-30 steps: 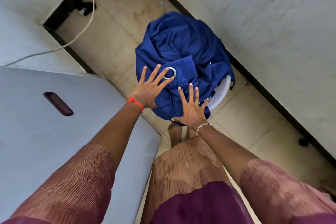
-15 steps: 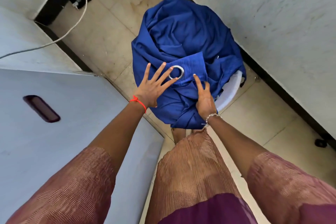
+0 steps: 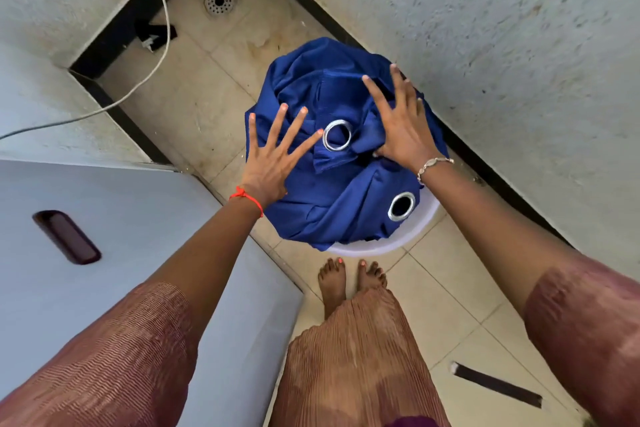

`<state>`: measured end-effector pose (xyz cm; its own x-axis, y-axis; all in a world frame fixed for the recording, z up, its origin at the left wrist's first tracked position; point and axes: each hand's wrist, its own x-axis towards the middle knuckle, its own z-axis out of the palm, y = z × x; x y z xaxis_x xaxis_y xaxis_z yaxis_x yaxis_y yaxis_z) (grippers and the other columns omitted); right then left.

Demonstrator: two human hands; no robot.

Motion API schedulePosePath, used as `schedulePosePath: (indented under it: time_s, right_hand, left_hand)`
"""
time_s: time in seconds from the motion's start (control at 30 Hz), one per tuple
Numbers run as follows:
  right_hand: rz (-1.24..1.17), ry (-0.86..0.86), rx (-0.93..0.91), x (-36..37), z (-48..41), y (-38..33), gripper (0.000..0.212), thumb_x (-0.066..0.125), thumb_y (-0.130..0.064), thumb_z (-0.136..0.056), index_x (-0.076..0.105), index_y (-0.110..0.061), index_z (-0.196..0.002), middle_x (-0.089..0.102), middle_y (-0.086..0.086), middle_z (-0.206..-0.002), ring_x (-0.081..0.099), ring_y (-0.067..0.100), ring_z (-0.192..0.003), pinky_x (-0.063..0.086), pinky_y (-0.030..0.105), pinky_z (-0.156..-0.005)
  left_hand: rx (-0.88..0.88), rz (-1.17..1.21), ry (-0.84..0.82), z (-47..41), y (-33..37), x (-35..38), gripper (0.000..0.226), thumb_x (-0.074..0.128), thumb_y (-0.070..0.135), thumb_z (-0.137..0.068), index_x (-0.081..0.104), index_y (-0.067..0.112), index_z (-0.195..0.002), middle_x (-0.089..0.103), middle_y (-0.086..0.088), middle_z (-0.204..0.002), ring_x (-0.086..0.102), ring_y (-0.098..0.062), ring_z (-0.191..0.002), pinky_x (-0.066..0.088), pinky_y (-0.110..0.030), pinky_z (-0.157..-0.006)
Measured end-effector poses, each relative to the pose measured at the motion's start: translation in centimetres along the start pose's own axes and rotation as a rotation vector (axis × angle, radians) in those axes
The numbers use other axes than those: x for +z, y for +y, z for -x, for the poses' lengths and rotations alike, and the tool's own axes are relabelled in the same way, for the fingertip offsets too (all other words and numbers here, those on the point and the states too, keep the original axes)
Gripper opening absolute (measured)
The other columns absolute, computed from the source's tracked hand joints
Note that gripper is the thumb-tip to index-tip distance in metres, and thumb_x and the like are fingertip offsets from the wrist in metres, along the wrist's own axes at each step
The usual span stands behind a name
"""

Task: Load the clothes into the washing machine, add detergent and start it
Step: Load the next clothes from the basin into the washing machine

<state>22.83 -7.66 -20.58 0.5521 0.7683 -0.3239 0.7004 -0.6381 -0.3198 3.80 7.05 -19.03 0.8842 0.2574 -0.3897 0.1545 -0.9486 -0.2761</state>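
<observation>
Fingers (image 3: 276,128) of both our hands are spread wide, gripping nothing. Our left hand (image 3: 270,163) is at the left edge of the blue cloth (image 3: 346,204) and our right hand (image 3: 403,128) lies on top. The cloth is heaped in a white basket (image 3: 398,243) on the floor (image 3: 450,288), beside the washing machine (image 3: 138,218).

Both spread hands, left hand (image 3: 273,163) and right hand (image 3: 403,125), over blue cloth (image 3: 332,191) in white basket (image 3: 412,236).

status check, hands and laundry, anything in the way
Left hand open, right hand open, both spread over blue cloth. Cloth heaped in white tub, not lifted yet. Grey washer top beside it looks shut.
</observation>
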Motion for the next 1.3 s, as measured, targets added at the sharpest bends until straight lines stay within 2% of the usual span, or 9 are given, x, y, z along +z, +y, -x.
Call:
schedulePosePath:
  time_s: [0.13,0.23,0.37,0.47,0.53,0.63,0.9,1.1,1.3]
  right_hand:
    - [-0.091,-0.192,0.17,2.1,-2.3,0.4,0.139,0.089,-0.029,-0.051,-0.015,-0.043,-0.142,-0.028,0.007,-0.152,-0.011,0.042,-0.141,0.016,0.076,-0.098]
    - [-0.161,-0.179,0.214,4.1,-3.2,0.9,0.123,0.08,-0.015,-0.067,-0.013,-0.049,-0.14,-0.023,0.003,-0.154,-0.013,0.041,-0.141,0.02,0.079,-0.093]
    - [-0.142,-0.044,0.214,5.7,-3.5,0.9,0.108,0.049,0.019,-0.076,-0.006,-0.046,-0.142,-0.006,0.005,-0.158,-0.01,0.041,-0.141,0.029,0.07,-0.1]
    - [-0.186,0.096,0.178,6.4,-2.9,0.9,0.098,0.034,0.025,-0.076,0.004,-0.036,-0.146,0.022,0.015,-0.153,0.019,0.042,-0.139,0.046,0.049,-0.091]
    - [-0.238,0.135,0.18,6.3,-2.3,0.8,0.086,0.03,0.02,-0.08,0.011,-0.03,-0.147,0.055,0.026,-0.116,0.056,0.04,-0.098,0.046,0.042,-0.071]
    - [-0.153,0.1,0.165,5.5,-1.5,0.3,0.078,0.032,0.015,-0.084,0.015,-0.026,-0.148,0.047,0.017,-0.073,0.046,0.028,-0.064,0.042,0.042,-0.066]
    - [0.067,-0.043,-0.017,-0.2,3.1,-1.7,0.075,0.037,0.013,-0.085,0.017,-0.024,-0.147,0.059,0.02,-0.095,0.058,0.038,-0.082,0.036,0.04,-0.062]
    - [0.211,0.022,-0.121,-7.2,7.4,-4.7,0.081,0.064,0.024,-0.056,0.054,-0.012,-0.128,0.055,0.018,-0.062,0.051,0.032,-0.04,0.026,0.027,-0.039]
    - [0.309,0.166,-0.163,-11.2,11.1,-7.0,0.09,0.082,0.015,-0.028,0.067,-0.014,-0.113,0.048,0.004,-0.047,0.041,0.019,-0.028,0.015,0.018,-0.036]
  left_hand:
    - [-0.147,0.197,-0.112,-2.0,-0.7,0.7,0.139,0.086,0.042,-0.05,-0.016,0.039,-0.144,-0.015,-0.01,-0.157,-0.009,-0.043,-0.143,0.005,-0.075,-0.101]
    - [-0.211,0.398,-0.205,-3.3,-0.9,2.1,0.137,0.084,0.044,-0.054,-0.02,0.039,-0.143,-0.031,-0.009,-0.152,-0.016,-0.045,-0.14,0.012,-0.073,-0.103]
    - [-0.163,0.594,-0.109,-4.2,-1.0,3.5,0.109,0.075,0.009,-0.07,0.003,0.03,-0.149,-0.023,-0.019,-0.153,0.006,-0.047,-0.141,0.016,-0.051,-0.115]
    - [-0.242,0.734,-0.055,-3.9,-0.6,4.3,0.095,0.052,-0.015,-0.077,0.013,0.035,-0.148,-0.016,-0.006,-0.157,0.014,-0.05,-0.139,0.04,-0.049,-0.101]
    - [-0.285,0.751,-0.061,-3.5,0.0,4.1,0.089,0.042,-0.02,-0.08,0.02,0.033,-0.147,-0.009,-0.002,-0.158,0.016,-0.048,-0.139,0.049,-0.047,-0.088]
    - [-0.285,0.712,-0.099,-3.0,0.4,2.9,0.07,0.041,-0.016,-0.082,0.034,0.02,-0.141,0.005,-0.008,-0.158,0.032,-0.047,-0.131,0.049,-0.05,-0.085]
    - [-0.239,0.642,-0.138,2.4,0.8,-1.4,0.046,0.045,-0.011,-0.086,0.049,0.008,-0.127,0.027,-0.011,-0.15,0.041,-0.045,-0.124,0.047,-0.051,-0.092]
    - [-0.282,0.71,-0.086,7.3,-0.6,-7.8,0.038,0.042,-0.009,-0.088,0.056,0.005,-0.12,0.034,-0.008,-0.147,0.043,-0.044,-0.123,0.046,-0.053,-0.091]
    - [-0.27,0.722,-0.017,10.5,-1.6,-11.0,0.037,0.044,-0.01,-0.087,0.057,0.006,-0.117,0.034,-0.006,-0.148,0.042,-0.042,-0.126,0.047,-0.051,-0.091]
